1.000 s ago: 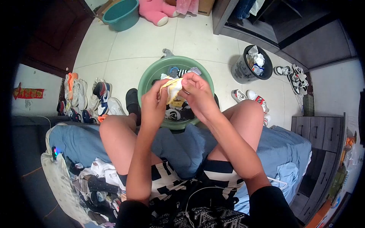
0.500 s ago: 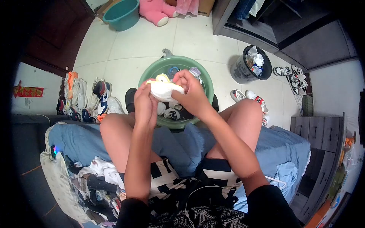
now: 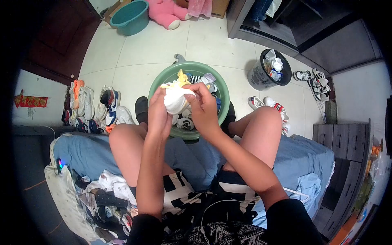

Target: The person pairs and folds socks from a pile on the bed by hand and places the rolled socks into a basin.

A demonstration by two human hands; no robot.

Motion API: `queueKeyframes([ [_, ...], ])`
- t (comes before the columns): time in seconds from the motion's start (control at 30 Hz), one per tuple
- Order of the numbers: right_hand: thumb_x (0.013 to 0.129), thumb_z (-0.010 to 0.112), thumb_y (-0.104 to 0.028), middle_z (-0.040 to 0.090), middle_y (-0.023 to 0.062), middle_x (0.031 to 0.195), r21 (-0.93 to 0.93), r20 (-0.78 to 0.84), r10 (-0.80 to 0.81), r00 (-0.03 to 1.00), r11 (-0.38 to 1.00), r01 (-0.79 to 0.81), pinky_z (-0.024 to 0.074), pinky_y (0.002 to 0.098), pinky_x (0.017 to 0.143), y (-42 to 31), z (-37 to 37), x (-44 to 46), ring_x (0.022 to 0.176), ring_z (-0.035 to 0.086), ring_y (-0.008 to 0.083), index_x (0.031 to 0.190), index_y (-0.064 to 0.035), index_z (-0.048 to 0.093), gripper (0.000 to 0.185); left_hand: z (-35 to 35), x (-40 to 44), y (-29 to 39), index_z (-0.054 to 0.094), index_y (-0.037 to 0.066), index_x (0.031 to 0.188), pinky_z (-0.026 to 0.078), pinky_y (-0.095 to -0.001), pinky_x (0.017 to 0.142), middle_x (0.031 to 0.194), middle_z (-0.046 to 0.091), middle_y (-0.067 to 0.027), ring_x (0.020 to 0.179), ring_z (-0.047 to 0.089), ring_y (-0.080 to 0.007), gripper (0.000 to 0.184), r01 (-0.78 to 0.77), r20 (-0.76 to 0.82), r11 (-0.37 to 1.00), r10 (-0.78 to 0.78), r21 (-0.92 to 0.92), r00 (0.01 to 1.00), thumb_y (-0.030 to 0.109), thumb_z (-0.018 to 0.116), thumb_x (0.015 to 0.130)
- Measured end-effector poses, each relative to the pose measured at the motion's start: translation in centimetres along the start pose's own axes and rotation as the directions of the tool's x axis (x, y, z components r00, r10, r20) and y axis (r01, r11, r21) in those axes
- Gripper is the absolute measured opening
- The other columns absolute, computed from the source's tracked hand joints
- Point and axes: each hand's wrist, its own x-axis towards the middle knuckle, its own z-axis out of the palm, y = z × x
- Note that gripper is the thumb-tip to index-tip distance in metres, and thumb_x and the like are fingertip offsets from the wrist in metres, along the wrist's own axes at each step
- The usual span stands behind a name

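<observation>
one white cloth (image 3: 175, 101) between fingers (image 3: 201, 88)

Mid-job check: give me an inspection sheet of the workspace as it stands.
Surface: pale tiled floor, with a green basin on it.
Job's things: white-and-yellow cloth, bunched above the basin; more cloth items inside, partly hidden.
Clutter: clothes pile at the person's left; shoes along the floor.
Hands: left hand and right hand both grip the cloth.
Cables: thin white cord over the lap.
Surroundings: waste bin, teal basin, pink plush toy, grey drawers.
</observation>
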Motion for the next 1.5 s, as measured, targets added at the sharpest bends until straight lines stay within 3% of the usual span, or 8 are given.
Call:
queueKeyframes([
  [0.27,0.097,0.056,-0.011,0.065,0.0057,0.094,0.538,0.211,0.406,0.889,0.711,-0.453,0.0472,0.0227,0.072,0.6,0.0,-0.8,0.084,0.059,0.0082,0.102,-0.0049,0.054,0.008,-1.6,0.6,-2.3,0.054,0.001,0.117,0.051,-0.0324,0.084,0.108,0.063,-0.0116,0.096,0.064,-0.0187,0.036,0.076,-0.07,0.996,-0.072,0.057,0.995,0.028,0.035,0.105],
  [0.4,0.099,0.055,-0.016,0.065,0.004,0.093,0.544,0.339,0.329,0.881,0.696,-0.469,0.0465,0.0216,0.07,-0.5,-0.1,-0.7,0.082,0.059,0.0076,0.103,-0.0048,0.055,0.012,-4.7,1.8,-5.7,0.057,0.002,0.116,0.055,-0.0344,0.077,0.103,0.065,-0.011,0.089,0.066,-0.0209,0.036,0.071,-0.002,0.981,-0.072,-0.181,0.997,0.028,0.038,0.104],
  [0.47,0.099,0.055,-0.018,0.065,0.0034,0.093,0.087,0.307,0.22,0.926,0.962,-0.258,0.0461,0.021,0.07,-0.9,0.2,-1.6,0.081,0.058,0.0069,0.105,-0.0046,0.055,0.015,-7.6,4.0,-8.2,0.057,0.002,0.118,0.056,-0.0347,0.077,0.104,0.065,-0.0112,0.09,0.067,-0.0213,0.035,0.029,0.133,0.977,0.0,-0.213,0.991,0.027,0.039,0.103],
  [0.57,0.099,0.055,-0.018,0.064,0.0024,0.091,0.176,0.255,0.272,0.928,0.93,-0.321,0.0456,0.0206,0.069,-1.0,0.1,-0.9,0.08,0.058,0.0057,0.105,-0.0035,0.056,0.016,-6.3,2.9,-6.4,0.056,0.001,0.12,0.056,-0.0352,0.079,0.107,0.065,-0.0113,0.093,0.067,-0.0221,0.033,0.1,0.233,0.951,-0.03,-0.293,0.972,0.024,0.046,0.099],
  [0.63,0.099,0.055,-0.018,0.065,0.0035,0.091,0.19,0.205,0.203,0.957,0.951,-0.242,0.0469,0.0212,0.07,0.6,-0.5,0.1,0.08,0.06,0.0074,0.107,-0.004,0.055,0.016,-2.3,0.6,-3.5,0.056,0.001,0.122,0.055,-0.0351,0.082,0.109,0.065,-0.0096,0.097,0.066,-0.0223,0.033,0.087,-0.062,0.996,-0.089,-0.029,0.994,0.023,0.05,0.098],
  [0.8,0.099,0.054,-0.019,0.067,0.0068,0.093,0.465,0.184,0.376,0.908,0.781,-0.418,0.0487,0.0244,0.073,0.1,-1.6,1.3,0.082,0.062,0.0106,0.109,-0.0044,0.054,0.018,-0.9,-0.1,-1.9,0.056,0.004,0.111,0.048,-0.0335,0.087,0.106,0.062,-0.0083,0.097,0.061,-0.0179,0.028,-0.047,-0.227,0.981,0.09,0.19,0.97,0.028,0.044,0.101],
  [1.0,0.099,0.054,-0.019,0.065,0.0049,0.095,0.363,0.071,0.298,0.952,0.881,-0.303,0.0473,0.0237,0.073,0.3,-1.7,1.2,0.085,0.061,0.0089,0.109,-0.0034,0.054,0.018,0.5,-1.2,-1.3,0.056,0.004,0.107,0.046,-0.0292,0.087,0.106,0.062,-0.007,0.097,0.059,-0.0131,0.019,-0.138,-0.035,0.959,0.151,0.247,0.988,0.019,0.048,0.1],
  [1.5,0.098,0.054,-0.019,0.064,0.0063,0.102,0.564,0.364,0.366,0.857,0.645,-0.515,0.0482,0.0264,0.08,0.4,-1.2,1.7,0.09,0.06,0.0115,0.11,-0.0039,0.055,0.019,-0.4,-1.1,-2.0,0.047,0.004,0.118,0.048,-0.0314,0.09,0.112,0.057,-0.0099,0.103,0.058,-0.0179,0.02,-0.139,0.001,0.989,0.139,-0.044,0.99,0.007,0.044,0.099],
])
